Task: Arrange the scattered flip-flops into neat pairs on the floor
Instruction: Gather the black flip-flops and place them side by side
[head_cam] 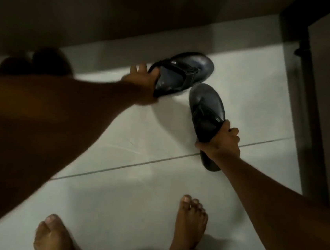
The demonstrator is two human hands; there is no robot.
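Two dark blue-black flip-flops are over the white tiled floor. My left hand grips the heel end of the far flip-flop, whose toe points up and to the right. My right hand grips the heel end of the near flip-flop, whose toe points toward the far one. The two toes almost meet. I cannot tell whether the soles rest on the tiles or hang just above them.
A dark wall runs along the far edge of the floor. A dark door frame stands on the right. Two more dark rounded shapes, perhaps footwear, lie at the far left by the wall. My bare feet stand on the near tiles.
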